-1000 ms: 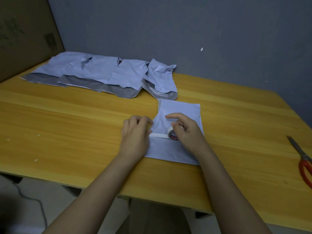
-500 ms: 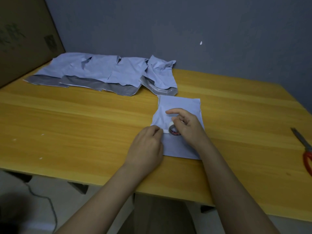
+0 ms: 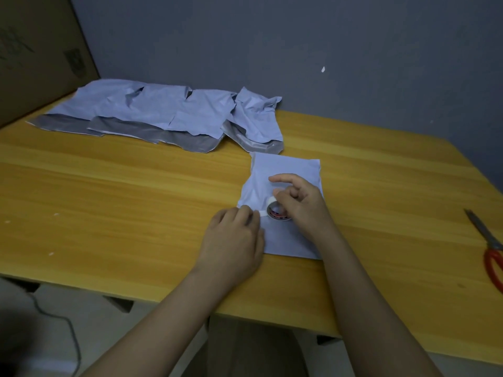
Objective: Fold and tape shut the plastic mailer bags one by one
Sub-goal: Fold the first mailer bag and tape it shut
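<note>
Two hands work low in the centre of the frame on one folded mailer bag lying flat on the desk. The left hand rests on the bag's left edge, fingers pressing the free end of a white tape strip. Just right of it, the right hand has its fingers curled around a small tape roll, forefinger lifted. To lay the strip well, I judge the left fingertips should pin the end firmly while the roll travels straight across the fold, kept low so the tape lies without wrinkles. Scissors wait at the right edge. Further back, upper left, unfolded mailer bags lie overlapping.
</note>
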A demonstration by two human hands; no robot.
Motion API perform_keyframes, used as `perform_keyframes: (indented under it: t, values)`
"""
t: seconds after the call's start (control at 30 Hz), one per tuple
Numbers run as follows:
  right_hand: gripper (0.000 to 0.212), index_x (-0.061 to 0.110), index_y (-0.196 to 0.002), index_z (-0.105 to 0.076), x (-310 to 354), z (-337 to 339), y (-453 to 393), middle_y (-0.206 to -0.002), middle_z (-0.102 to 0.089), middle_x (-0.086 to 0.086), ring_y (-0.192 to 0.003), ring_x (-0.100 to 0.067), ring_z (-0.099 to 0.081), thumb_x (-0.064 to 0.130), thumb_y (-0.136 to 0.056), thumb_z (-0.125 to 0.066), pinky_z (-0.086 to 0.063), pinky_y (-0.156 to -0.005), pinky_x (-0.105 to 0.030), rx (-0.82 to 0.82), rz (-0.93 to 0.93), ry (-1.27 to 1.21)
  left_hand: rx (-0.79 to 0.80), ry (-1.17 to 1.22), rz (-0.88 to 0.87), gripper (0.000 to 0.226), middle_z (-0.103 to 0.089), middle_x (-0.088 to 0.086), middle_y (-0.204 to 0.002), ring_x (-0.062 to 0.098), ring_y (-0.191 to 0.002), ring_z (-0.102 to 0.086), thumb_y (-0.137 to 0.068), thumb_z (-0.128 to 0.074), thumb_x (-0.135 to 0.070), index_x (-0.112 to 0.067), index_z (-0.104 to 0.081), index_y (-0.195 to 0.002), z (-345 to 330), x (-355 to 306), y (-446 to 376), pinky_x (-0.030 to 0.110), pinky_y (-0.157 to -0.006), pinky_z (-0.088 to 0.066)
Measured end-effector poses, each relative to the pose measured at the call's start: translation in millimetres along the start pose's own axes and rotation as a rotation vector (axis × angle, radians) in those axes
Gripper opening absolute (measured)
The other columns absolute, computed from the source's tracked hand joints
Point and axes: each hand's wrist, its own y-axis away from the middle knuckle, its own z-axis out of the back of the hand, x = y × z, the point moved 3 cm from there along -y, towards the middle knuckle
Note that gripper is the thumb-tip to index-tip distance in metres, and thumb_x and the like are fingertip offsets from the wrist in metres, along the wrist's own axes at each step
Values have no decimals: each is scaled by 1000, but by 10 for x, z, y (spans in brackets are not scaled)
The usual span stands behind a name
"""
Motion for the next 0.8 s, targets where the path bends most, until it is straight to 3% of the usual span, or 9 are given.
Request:
perform_keyframes:
  t: [0.1,0.2,0.3,0.4,0.5,0.63,0.8]
  values:
    - [15,25,-99,-65,-8,30,12,-58,-43,-15,-60,-26,-44,12,-92,-61,-39,-59,-32,-13,-20,-43,-30,-38,-34,46,-61,12,-88,30,-78,-59,-88,-32,-30,-3,-69,-92,-14,-17,-21,34,-80,-34]
    - [13,24,-96,-65,-34,41,14,-55,-41,-14,-59,-27,-43,13,-90,-64,-38,-59,-32,-27,-27,-57,-26,-45,-66,48,-60,13,-91,32,-85,-60,-88,-32,-30,0,-68,-94,-41,-5,-46,34,-82,-34]
    - [12,26,-95,-65,-53,27,19,-56,-44,-17,-58,-28,-46,16,-89,-65,-41,-60,-35,-43,-14,-49,-17,-9,-35,47,-60,10,-86,27,-76,-61,-88,-32,-32,-4,-69,-89,-32,2,-40,32,-68,-46]
    - [7,24,-95,-66,-47,32,35,-57,-47,-18,-59,-27,-50,19,-91,-63,-43,-61,-36,-46,-16,-46,-15,45,-11,47,-60,9,-84,26,-70,-60,-88,-30,-34,-6,-69,-87,-29,6,-44,29,-49,-47]
    - [11,21,-97,-66,-62,64,33,-59,-50,-16,-59,-21,-53,17,-94,-57,-44,-62,-32,-28,-34,-51,-35,70,-6,50,-60,8,-84,25,-68,-60,-90,-30,-36,-7,-70,-91,-30,21,-55,28,-45,-45]
    - [16,18,-99,-66,-86,74,49,-58,-54,-8,-57,-8,-57,10,-95,-53,-47,-62,-21,-1,-37,-26,-53,80,-9,56,-61,7,-88,25,-71,-60,-90,-27,-39,-7,-67,-113,-17,22,-49,27,-46,-44]
    - [12,18,-84,-64,-104,91,75,-69,-59,-14,-68,-18,-58,13,-93,-58,-48,-67,-34,-6,-12,-4,-81,35,-31,48,-58,5,-85,23,-70,-58,-89,-33,-37,-12,-70,-104,-16,8,-43,24,-43,-40]
